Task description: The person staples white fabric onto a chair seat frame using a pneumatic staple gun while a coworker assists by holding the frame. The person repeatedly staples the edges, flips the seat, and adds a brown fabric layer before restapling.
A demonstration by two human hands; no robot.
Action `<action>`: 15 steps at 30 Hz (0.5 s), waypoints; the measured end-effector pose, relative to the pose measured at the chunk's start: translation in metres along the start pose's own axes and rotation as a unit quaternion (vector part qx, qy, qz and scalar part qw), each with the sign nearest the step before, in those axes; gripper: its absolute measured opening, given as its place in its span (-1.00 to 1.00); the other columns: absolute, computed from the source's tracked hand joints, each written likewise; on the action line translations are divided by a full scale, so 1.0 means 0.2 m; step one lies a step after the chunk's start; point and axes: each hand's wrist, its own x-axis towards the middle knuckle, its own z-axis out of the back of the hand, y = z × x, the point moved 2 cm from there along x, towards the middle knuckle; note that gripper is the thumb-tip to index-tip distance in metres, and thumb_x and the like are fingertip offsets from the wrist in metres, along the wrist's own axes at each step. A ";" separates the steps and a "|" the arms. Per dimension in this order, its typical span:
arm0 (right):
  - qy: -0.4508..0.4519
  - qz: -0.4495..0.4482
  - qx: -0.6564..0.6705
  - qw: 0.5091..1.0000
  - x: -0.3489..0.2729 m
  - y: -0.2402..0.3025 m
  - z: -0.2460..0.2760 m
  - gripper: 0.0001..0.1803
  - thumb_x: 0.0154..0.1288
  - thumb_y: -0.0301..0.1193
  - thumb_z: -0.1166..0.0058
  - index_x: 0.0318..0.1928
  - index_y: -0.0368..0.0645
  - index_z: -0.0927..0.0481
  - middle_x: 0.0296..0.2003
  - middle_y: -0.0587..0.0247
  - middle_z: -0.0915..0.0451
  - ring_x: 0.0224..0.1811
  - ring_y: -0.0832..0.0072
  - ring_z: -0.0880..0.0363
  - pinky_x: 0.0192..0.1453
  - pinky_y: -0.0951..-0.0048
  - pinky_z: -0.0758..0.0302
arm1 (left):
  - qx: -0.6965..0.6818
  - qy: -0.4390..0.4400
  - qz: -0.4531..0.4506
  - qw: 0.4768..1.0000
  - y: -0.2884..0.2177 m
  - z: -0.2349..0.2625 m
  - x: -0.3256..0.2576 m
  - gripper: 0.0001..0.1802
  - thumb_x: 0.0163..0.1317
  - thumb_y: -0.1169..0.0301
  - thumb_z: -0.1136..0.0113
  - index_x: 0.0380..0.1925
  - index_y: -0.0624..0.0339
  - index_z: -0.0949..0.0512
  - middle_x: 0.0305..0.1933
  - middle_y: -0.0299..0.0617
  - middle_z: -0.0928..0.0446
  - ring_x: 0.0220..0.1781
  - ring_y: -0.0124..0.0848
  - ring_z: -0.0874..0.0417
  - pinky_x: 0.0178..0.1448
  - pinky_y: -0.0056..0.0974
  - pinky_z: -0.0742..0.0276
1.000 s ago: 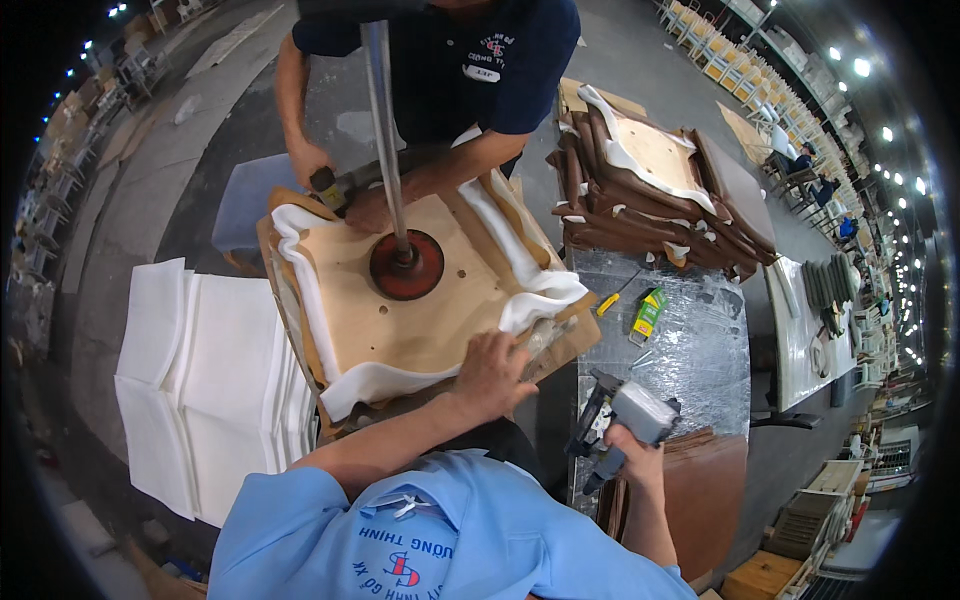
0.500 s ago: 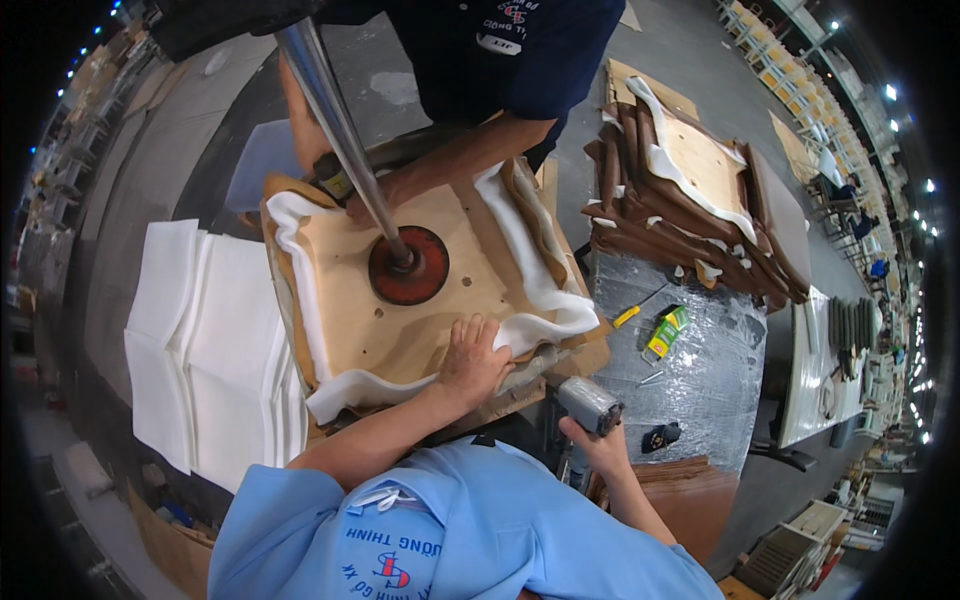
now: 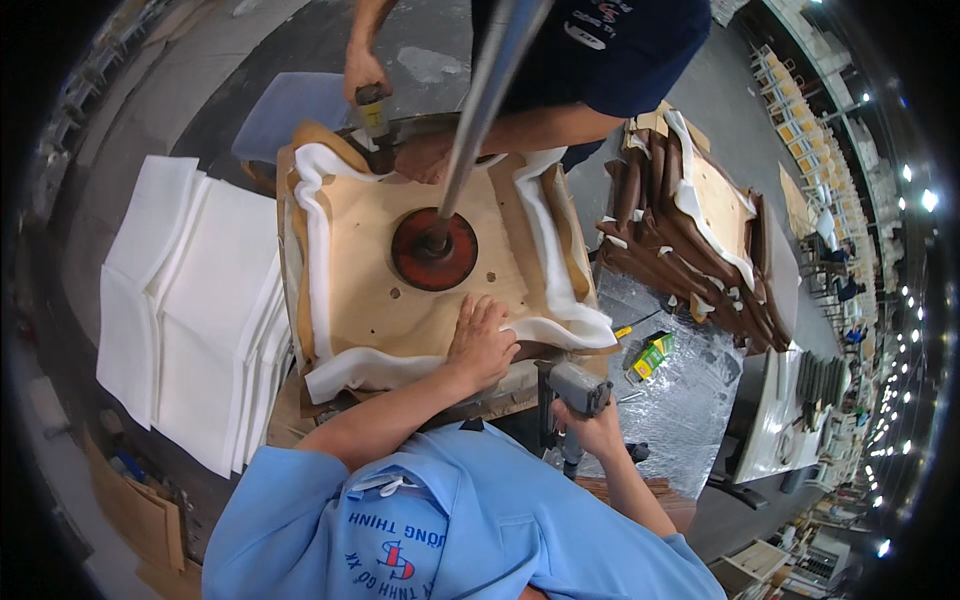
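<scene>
Beneath the red disc [image 3: 430,268] lay the wooden panel [image 3: 350,270], white padding [image 3: 319,260] along its edges. Rightward and nearer than the disc was the grey tool [image 3: 580,386], its grip clasped by the right hand's [image 3: 597,428] fingers. On the disc's near side, the left hand [image 3: 482,345] lay across the panel's edge, fingers slightly apart. Holding that edge for fastening seemed the step; the next move probably called for aligning the tool clear of those fingers.

Glaring lamps [image 3: 930,200] at right, dark corners, curved edges
</scene>
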 end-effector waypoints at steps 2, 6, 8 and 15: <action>0.007 -0.017 -0.038 0.999 0.07 0.06 -0.01 -0.54 0.42 -0.25 -0.53 0.14 -0.27 -0.69 -0.38 0.30 -0.71 -0.45 0.53 -0.67 -0.37 0.35 -0.60 | -0.009 0.004 0.013 1.000 0.01 0.00 0.00 -0.75 0.29 0.22 -0.48 -0.25 0.19 -0.82 0.30 0.02 -0.48 0.59 0.09 -0.30 0.80 0.40 0.06; 0.013 -0.043 -0.082 0.996 0.21 0.14 -0.04 -0.64 0.45 -0.29 -0.50 0.07 -0.25 -0.71 -0.44 0.34 -0.68 -0.52 0.53 -0.65 -0.45 0.35 -0.55 | -0.034 -0.008 0.021 0.999 0.03 0.00 0.02 -0.74 0.28 0.22 -0.48 -0.25 0.20 -0.83 0.31 0.02 -0.47 0.60 0.09 -0.30 0.82 0.37 0.07; 0.021 -0.051 -0.080 0.995 0.27 0.19 -0.06 -0.68 0.44 -0.36 -0.48 0.05 -0.27 -0.71 -0.44 0.34 -0.66 -0.57 0.54 -0.62 -0.48 0.37 -0.51 | -0.034 -0.035 0.013 0.999 0.04 0.00 0.01 -0.74 0.26 0.23 -0.48 -0.27 0.22 -0.82 0.32 0.02 -0.47 0.59 0.10 -0.30 0.81 0.37 0.05; 0.047 -0.064 -0.126 0.989 0.38 0.30 -0.09 -0.71 0.43 -0.41 -0.47 0.03 -0.29 -0.72 -0.45 0.35 -0.66 -0.57 0.56 -0.60 -0.48 0.38 -0.50 | -0.068 -0.101 -0.007 0.993 0.06 0.00 0.01 -0.75 0.22 0.28 -0.47 -0.31 0.28 -0.79 0.29 0.01 -0.50 0.58 0.11 -0.31 0.79 0.35 -0.01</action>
